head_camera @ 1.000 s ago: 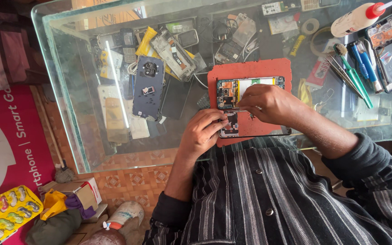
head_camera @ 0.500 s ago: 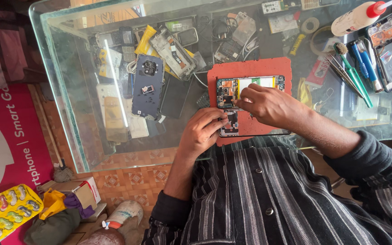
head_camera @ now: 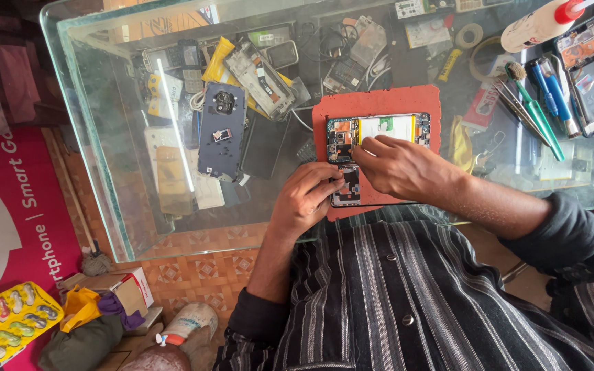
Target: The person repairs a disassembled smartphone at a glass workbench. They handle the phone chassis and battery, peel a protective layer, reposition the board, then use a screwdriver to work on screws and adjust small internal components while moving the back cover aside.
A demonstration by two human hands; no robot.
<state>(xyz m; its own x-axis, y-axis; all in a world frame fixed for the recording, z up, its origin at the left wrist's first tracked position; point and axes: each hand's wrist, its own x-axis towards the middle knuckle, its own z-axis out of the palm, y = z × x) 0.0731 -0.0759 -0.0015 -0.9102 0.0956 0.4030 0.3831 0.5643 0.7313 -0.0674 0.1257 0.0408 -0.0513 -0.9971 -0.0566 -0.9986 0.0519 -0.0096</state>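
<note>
Red mat (head_camera: 379,103) on glass table (head_camera: 104,199), opened phone (head_camera: 378,129) lying on it w/ back off | I see left hand (head_camera: 304,203) fingers pinched on small dark part (head_camera: 347,187) just below phone | right hand (head_camera: 400,168) fingertips pressed together on phone's lower edge | blue back cover (head_camera: 220,130) well apart to left, screwdrivers (head_camera: 541,96) to right.
</note>
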